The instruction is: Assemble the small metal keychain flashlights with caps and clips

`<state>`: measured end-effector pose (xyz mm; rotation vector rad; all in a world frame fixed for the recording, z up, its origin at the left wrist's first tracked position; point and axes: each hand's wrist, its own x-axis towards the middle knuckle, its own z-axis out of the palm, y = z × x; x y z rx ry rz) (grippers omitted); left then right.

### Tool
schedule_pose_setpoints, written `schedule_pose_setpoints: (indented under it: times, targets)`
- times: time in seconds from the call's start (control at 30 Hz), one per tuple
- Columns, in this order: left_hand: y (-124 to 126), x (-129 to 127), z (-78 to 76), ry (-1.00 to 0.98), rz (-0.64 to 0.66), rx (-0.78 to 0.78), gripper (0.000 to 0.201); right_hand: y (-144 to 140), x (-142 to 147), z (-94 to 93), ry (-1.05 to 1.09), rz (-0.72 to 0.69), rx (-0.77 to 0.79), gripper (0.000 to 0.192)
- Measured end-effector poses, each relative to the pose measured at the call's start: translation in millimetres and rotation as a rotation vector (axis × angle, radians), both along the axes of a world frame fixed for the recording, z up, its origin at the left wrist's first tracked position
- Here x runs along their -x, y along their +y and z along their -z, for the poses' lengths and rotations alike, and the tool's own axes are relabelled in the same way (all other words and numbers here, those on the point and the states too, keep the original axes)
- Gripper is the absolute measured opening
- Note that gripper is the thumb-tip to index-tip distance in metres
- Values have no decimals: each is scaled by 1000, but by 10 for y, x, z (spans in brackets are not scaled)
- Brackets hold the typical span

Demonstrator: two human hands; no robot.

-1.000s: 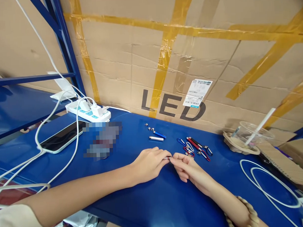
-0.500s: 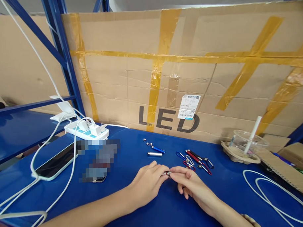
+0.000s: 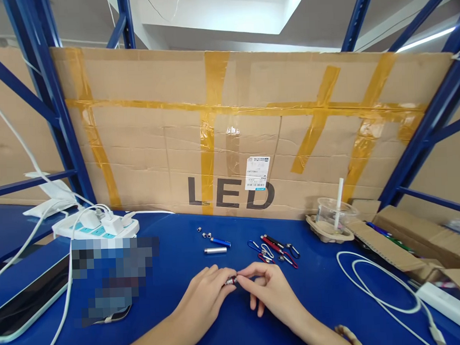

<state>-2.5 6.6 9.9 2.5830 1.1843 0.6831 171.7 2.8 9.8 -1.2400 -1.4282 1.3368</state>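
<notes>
My left hand point(image 3: 206, 299) is closed around a small silver-and-dark-red metal piece point(image 3: 230, 280), whose end sticks out between thumb and fingers. At that end, the thumb and forefinger of my right hand point(image 3: 273, 286) pinch it; its other fingers are curled below. Beyond the hands lie a silver metal tube point(image 3: 215, 250), a blue metal tube point(image 3: 221, 242) and several tiny silver caps point(image 3: 204, 235). To the right is a cluster of slim tubes, among them a red tube point(image 3: 273, 243) and a black tube point(image 3: 274, 240), with small carabiner clips point(image 3: 267, 250).
A white power strip point(image 3: 96, 227) with plugs and cables stands at the left, near a phone point(image 3: 30, 295). At the right are a clear cup point(image 3: 329, 214) with a straw, a coiled white cable point(image 3: 364, 278) and open cardboard boxes point(image 3: 416, 231). Taped cardboard point(image 3: 146, 145) backs the table.
The camera view has tilted up and turned right, so the scene sits lower and farther left. Both hands stay together at the small metal piece, with slight finger movement.
</notes>
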Motion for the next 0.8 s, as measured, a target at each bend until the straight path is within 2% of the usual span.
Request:
schedule_pose_setpoints:
  times: [0.13,0.27,0.4,0.47,0.67,0.8]
  targets:
    - [-17,-7,-33,12,-28,84,20,13,-16,2,-93,22,-27,44]
    - [-2,1,1,-57,-61,75,18,14,-37,-8,-246,67,-88,32]
    - [14,5,39,-62,-29,67,15,15,-70,19,-361,30,-372,18]
    - [10,2,40,-61,-6,76,15,15,-84,43,-421,-7,-473,17]
    - [0,-3,21,-46,-14,57,12,-13,-50,24,-537,-8,-440,17]
    - [-1,1,13,-55,-13,54,14,-30,-10,-25,-465,48,-367,18]
